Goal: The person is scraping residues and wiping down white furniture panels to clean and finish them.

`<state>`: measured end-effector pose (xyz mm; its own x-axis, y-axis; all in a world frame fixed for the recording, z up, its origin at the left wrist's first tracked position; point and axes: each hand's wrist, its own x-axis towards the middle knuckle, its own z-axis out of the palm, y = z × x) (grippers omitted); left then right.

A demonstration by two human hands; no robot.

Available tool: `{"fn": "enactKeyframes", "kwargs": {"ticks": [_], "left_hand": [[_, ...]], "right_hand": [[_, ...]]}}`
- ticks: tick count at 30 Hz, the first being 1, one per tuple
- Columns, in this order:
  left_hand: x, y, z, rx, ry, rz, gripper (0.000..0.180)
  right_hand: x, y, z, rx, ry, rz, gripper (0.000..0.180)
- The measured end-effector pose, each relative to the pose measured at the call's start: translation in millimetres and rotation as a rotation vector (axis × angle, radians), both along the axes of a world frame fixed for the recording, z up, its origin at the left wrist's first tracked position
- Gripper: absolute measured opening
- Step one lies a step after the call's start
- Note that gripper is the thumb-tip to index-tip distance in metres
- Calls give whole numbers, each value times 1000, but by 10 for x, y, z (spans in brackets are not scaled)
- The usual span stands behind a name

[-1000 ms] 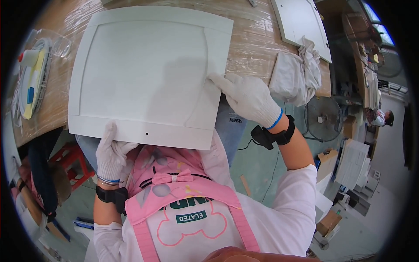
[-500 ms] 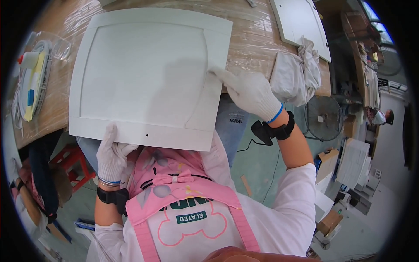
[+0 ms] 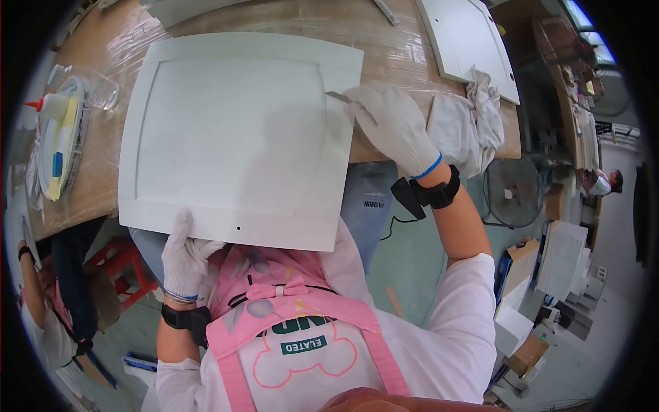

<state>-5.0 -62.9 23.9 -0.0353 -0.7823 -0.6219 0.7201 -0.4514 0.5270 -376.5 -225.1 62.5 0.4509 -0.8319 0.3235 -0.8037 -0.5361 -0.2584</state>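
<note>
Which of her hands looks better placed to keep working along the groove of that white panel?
The right hand, probably. It presses a small flat tool at the groove near the white panel's right edge. The left hand grips the panel's near edge, steadying it where it overhangs the table.

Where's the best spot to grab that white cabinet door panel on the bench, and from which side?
Probably the white door panel's near edge, coming from the person's own side. That flat frame strip overhangs the wooden bench, so fingers can curl under it, as the left hand does now. The right hand is on the right rail; its far edges lie flat on the bench, giving little to grip.
</note>
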Motion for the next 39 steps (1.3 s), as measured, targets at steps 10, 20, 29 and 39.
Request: {"fn": "enactKeyframes", "kwargs": {"ticks": [10, 20, 29, 39], "left_hand": [[-59, -8, 65, 4, 1, -9, 50], [-91, -18, 83, 35, -14, 49, 44], [-66, 16, 72, 28, -1, 51, 43], [-23, 33, 34, -16, -4, 16, 45]], "right_hand": [[90, -478, -179, 20, 195, -1, 27], [116, -368, -143, 31, 227, 45, 33], [57, 194, -126, 108, 219, 306, 35], [242, 523, -125, 112, 226, 241, 39]]}}
